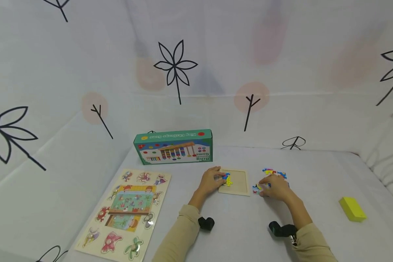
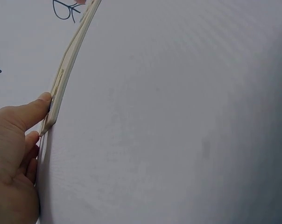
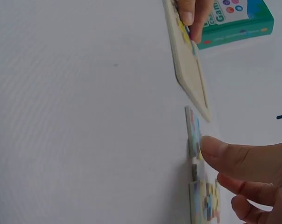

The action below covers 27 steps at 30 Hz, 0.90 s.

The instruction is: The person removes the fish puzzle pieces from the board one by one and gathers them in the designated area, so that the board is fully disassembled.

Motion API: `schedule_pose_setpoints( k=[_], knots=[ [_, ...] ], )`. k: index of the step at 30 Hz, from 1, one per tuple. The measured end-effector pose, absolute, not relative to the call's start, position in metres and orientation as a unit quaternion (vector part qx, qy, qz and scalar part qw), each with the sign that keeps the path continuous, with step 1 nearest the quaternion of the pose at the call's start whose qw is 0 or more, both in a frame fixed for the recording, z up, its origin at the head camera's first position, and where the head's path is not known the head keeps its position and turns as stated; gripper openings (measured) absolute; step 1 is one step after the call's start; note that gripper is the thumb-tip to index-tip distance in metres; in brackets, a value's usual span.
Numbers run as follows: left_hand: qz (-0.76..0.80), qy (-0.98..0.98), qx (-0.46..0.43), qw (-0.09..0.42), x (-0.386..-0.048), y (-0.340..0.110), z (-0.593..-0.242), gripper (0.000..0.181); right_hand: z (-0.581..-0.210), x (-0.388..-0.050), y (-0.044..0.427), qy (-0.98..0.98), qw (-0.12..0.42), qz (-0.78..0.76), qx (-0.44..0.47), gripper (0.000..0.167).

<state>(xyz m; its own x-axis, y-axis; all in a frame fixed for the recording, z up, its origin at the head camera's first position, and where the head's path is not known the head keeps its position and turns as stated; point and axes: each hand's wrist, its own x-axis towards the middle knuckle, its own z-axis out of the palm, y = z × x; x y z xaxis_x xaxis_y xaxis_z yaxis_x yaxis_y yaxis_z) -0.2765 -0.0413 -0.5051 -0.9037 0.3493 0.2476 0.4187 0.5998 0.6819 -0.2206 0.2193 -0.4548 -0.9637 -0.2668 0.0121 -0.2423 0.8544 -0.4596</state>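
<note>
In the head view, my left hand point(image 1: 212, 181) is at the left side of a square wooden puzzle tray point(image 1: 240, 194), gripping its edge. Its fingertips reach over blue and yellow puzzle pieces point(image 1: 228, 179) lying inside the tray. The left wrist view shows the thumb on the tray point(image 2: 68, 77) and the other fingers bent at its corner. To the right of the tray, my right hand point(image 1: 276, 186) pinches a loose puzzle piece point(image 1: 255, 189) on the table; the right wrist view has the thumb against a piece point(image 3: 193, 133). The palm hides some pieces.
More loose pieces point(image 1: 281, 174) lie beyond the right hand. A green ring game box point(image 1: 173, 149) stands behind. On the left lies a large animal puzzle board point(image 1: 91, 251) with picture boards point(image 1: 132, 202) on top. A yellow block point(image 1: 352, 209) sits at the right.
</note>
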Motion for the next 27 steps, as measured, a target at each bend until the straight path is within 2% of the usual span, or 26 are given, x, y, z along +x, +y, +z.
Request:
schedule_pose_setpoints(
  k=[10, 15, 22, 27],
  knots=[
    [-0.379, -0.899, -0.213, 0.046, -0.277, -0.042, -0.507, 0.030, -0.463, -0.235, 0.179, 0.926, -0.037, -0.345, -0.149, 0.036],
    [-0.370, -0.898, -0.229, 0.060, -0.277, -0.042, -0.507, 0.025, -0.477, -0.245, 0.154, 0.911, -0.054, -0.365, -0.183, 0.035],
    [-0.351, -0.900, -0.245, 0.083, -0.278, -0.042, -0.508, 0.024, -0.488, -0.251, 0.126, 0.910, -0.036, -0.365, -0.192, 0.040],
    [-0.342, -0.904, -0.245, 0.083, -0.276, -0.042, -0.505, 0.024, -0.492, -0.251, 0.121, 0.914, -0.060, -0.348, -0.201, 0.032]
  ],
)
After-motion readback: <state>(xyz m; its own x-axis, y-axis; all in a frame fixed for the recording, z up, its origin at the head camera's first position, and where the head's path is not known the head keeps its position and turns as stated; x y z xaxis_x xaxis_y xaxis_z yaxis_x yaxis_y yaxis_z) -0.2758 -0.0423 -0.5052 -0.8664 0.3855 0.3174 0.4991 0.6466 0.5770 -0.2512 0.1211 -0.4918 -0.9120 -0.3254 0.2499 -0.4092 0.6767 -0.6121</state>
